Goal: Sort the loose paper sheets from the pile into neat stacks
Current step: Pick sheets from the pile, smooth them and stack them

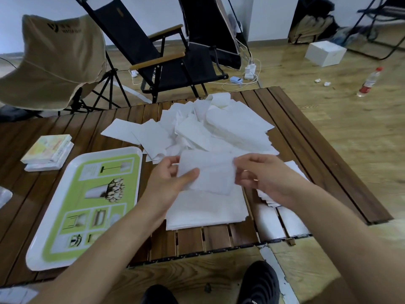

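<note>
- The left hand (173,178) pinches the left edge of a white paper sheet (208,174), thumb on top. Tissue-thin paper like this could crease or tear if the hands pull apart.
- The sheet hangs just above the neat stack (203,211). Laid down askew, it would spoil the stack's squared edges.
- The loose pile (219,130) is heaped just behind the stack. A careless reach could drag sheets onto it.
- The right hand (258,176) grips the sheet's right edge with curled fingers. Its forearm passes over the smaller stacks (285,220) at the near edge of the slatted table (306,128) and might brush them off.
- The left forearm covers the near corner of the green tray (43,249).
- I cannot tell whether the hands hold one sheet or several.
- The right hand hides part of the smaller stacks, so how many there are is unclear.
</note>
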Demonstrator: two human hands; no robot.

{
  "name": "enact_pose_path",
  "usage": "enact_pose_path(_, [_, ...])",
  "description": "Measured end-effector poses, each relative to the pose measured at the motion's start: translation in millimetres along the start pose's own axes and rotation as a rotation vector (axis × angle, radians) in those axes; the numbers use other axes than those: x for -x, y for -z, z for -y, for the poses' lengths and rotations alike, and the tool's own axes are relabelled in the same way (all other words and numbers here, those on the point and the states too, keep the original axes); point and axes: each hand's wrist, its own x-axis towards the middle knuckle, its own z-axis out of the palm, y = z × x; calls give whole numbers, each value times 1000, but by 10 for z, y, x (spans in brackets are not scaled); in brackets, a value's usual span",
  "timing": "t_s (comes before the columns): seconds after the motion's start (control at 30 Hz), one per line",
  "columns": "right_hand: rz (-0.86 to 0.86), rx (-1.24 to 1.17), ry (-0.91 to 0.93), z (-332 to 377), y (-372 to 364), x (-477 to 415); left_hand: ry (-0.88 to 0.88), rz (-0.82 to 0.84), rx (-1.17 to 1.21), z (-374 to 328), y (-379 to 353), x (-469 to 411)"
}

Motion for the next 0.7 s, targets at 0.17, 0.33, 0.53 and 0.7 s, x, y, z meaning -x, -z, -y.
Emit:
enact_pose_path(0.17, [-96, 36, -49, -48, 411, -26, 1, 161, -120, 110, -194, 105])
enact_pose_path(0.33, [150, 204, -140, -175, 298, -44, -14, 237, -109, 90, -299, 97])
enact_pose_path(0.53, [319, -19, -185, -144, 107, -26, -65, 309, 74, 30, -301, 108])
enact_pose_path(0.7, [-62, 421, 2, -195, 348, -78, -172, 265, -360, 161, -215, 10])
